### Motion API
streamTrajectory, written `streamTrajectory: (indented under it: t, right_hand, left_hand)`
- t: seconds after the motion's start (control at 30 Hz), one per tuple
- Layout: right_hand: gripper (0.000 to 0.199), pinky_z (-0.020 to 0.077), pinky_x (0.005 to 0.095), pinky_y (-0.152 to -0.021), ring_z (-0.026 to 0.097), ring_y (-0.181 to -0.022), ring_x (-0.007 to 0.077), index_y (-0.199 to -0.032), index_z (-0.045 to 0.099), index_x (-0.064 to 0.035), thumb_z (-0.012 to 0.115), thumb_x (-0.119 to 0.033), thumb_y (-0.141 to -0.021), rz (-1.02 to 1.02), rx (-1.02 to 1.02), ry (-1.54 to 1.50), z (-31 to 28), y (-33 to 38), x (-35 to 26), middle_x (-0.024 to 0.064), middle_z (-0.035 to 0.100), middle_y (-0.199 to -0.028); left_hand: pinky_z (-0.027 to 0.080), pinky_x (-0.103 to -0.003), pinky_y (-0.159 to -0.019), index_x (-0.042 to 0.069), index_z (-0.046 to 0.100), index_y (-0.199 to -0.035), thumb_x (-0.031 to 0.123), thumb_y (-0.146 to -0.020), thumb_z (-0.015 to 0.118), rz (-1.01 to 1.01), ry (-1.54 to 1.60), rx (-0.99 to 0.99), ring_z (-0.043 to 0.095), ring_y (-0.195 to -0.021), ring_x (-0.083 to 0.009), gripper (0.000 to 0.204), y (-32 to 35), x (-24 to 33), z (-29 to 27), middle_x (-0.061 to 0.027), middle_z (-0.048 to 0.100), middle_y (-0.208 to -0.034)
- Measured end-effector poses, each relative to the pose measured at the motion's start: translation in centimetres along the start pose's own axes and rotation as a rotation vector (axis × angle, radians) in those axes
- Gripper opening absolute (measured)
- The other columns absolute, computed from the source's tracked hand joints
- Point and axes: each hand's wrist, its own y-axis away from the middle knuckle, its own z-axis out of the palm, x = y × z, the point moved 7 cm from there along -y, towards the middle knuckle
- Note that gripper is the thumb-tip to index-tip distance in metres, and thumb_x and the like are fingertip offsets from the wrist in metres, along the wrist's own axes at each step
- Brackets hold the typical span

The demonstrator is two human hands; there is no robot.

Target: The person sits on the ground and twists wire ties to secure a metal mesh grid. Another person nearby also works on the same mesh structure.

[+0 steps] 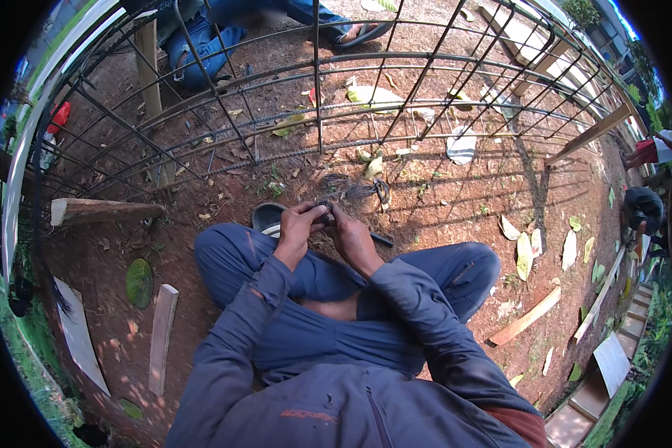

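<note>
I sit cross-legged on the ground with both hands together over my shins. My left hand (301, 230) is closed, its fingertips pinching at something small and dark between the hands that I cannot make out. Against it, my right hand (353, 237) is also closed on something too hidden to name. A short dark bar-like piece (381, 240) sticks out beyond the right hand; whether that hand holds it is unclear. Just past my fingers lies a bundle of thin dark wire (356, 189). A dark shoe with light stripes (270, 218) shows beside my left hand.
A long rebar cage (318, 89) spans the ground ahead, resting on wooden supports (148, 71). Behind it sits another person in blue jeans (201, 52). Wooden offcuts (164, 340) and a plank (526, 317) lie at my sides among fallen leaves. Another person (642, 209) is at far right.
</note>
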Motion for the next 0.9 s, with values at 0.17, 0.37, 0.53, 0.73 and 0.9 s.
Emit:
streamTrajectory:
  t: [0.17, 0.37, 0.53, 0.73, 0.9]
  right_hand:
    - [0.065, 0.0581, 0.0451, -0.078, 0.072, -0.094, 0.0408, -0.142, 0.048, 0.0006, 0.077, -0.014, -0.085, -0.042, -0.009, -0.059, -0.9, -0.4, -0.2, 0.0223, 0.073, -0.106]
    - [0.065, 0.0566, 0.0475, -0.081, 0.072, -0.098, 0.0408, -0.139, 0.05, -0.0007, 0.079, -0.017, -0.084, -0.03, -0.05, -0.104, -0.3, -0.8, 0.1, 0.0216, 0.074, -0.107]
    - [0.058, 0.0562, 0.0476, -0.08, 0.071, -0.097, 0.0418, -0.136, 0.053, -0.001, 0.077, -0.018, -0.086, -0.02, -0.041, -0.128, -0.6, -0.7, 0.2, 0.0212, 0.073, -0.106]
    - [0.062, 0.0563, 0.0471, -0.08, 0.07, -0.098, 0.0416, -0.14, 0.054, -0.0058, 0.078, -0.021, -0.084, -0.072, 0.028, -0.075, -2.1, -0.4, -0.1, 0.0219, 0.07, -0.114]
    - [0.058, 0.0562, 0.0472, -0.081, 0.069, -0.1, 0.0413, -0.136, 0.058, -0.0076, 0.079, -0.024, -0.084, -0.093, 0.111, -0.045, -2.5, -0.6, 0.3, 0.0198, 0.065, -0.122]
  left_hand:
    - [0.06, -0.027, -0.073, -0.002, 0.072, -0.108, 0.005, -0.093, 0.07, 0.077, -0.026, -0.043, 0.073, -0.084, -0.0161, 0.016, -0.1, 0.4, 1.0, -0.0071, 0.074, -0.097]
    - [0.06, -0.027, -0.073, -0.003, 0.069, -0.111, 0.007, -0.095, 0.069, 0.067, -0.066, -0.05, 0.071, -0.085, -0.0143, 0.019, -0.4, 0.3, 0.5, -0.007, 0.072, -0.099]
    - [0.062, -0.028, -0.076, -0.002, 0.069, -0.112, 0.007, -0.096, 0.068, 0.111, -0.121, -0.063, 0.072, -0.087, -0.0151, 0.019, -0.2, 0.7, 0.8, -0.0074, 0.072, -0.1]
    - [0.064, -0.03, -0.074, -0.001, 0.068, -0.11, 0.013, -0.097, 0.069, 0.114, -0.138, -0.07, 0.072, -0.085, -0.0171, 0.019, 0.7, 1.9, 1.6, -0.0086, 0.072, -0.098]
    - [0.065, -0.032, -0.071, -0.004, 0.067, -0.104, 0.012, -0.096, 0.071, 0.122, -0.053, -0.031, 0.072, -0.084, -0.0171, 0.018, 0.3, 2.0, 1.3, -0.0087, 0.07, -0.096]
